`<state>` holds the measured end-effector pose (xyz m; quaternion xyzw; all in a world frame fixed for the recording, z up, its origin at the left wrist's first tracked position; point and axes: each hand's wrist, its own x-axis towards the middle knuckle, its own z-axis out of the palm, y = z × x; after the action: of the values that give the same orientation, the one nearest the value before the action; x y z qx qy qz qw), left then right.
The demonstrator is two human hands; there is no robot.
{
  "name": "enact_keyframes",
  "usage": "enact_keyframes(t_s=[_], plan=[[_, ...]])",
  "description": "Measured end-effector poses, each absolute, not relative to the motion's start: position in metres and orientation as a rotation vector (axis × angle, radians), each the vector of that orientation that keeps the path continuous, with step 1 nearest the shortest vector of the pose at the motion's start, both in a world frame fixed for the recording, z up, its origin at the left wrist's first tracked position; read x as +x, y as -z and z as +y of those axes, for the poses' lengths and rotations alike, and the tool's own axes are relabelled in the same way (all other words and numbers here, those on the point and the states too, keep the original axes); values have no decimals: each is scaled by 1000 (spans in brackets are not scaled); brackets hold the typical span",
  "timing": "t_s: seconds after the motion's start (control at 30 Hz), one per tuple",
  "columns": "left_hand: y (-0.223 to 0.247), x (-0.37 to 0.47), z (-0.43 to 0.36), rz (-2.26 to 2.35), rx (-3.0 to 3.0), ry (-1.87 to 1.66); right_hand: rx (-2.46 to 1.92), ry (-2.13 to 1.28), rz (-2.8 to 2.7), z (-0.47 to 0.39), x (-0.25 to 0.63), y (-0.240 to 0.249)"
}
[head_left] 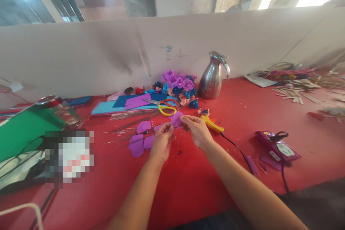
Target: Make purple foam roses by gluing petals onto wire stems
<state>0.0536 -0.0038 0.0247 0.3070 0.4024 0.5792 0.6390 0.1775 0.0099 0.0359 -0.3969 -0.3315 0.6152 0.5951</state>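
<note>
Both my hands meet over the red table around a small purple paper petal point(176, 118). My left hand point(162, 141) pinches its lower left side between thumb and fingers. From the right, my right hand point(196, 129) grips the petal's other edge with closed fingertips. Left of my hands lie several cut purple petals point(137, 146) and thin wires point(120, 131). Just beyond the petal rest scissors point(169, 109) with red and yellow handles, on stacked coloured paper sheets point(138, 101). To the right of my right hand lies a yellow glue gun point(212, 125) with a black cord.
Finished paper flowers point(179, 83) stand bunched at the back beside a steel jug point(212, 77). A purple power box point(277, 147) with a cord sits right. Wooden sticks point(296, 93) are scattered far right. A clear jar point(60, 109) lies left, near a green board point(27, 129).
</note>
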Motion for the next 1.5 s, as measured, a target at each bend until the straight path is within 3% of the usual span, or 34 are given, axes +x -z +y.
enact_keyframes(t_s=[0.8, 1.13, 1.5], plan=[[-21, 53, -6, 1093, 901, -1326, -1045, -1304, -1050, 9, 178, -38], [-27, 38, 3, 870, 526, -1114, -1045, -1362, -1113, 11, 183, -38], [-30, 36, 2, 942, 613, -1079, -1036, -1409, -1130, 13, 185, -35]])
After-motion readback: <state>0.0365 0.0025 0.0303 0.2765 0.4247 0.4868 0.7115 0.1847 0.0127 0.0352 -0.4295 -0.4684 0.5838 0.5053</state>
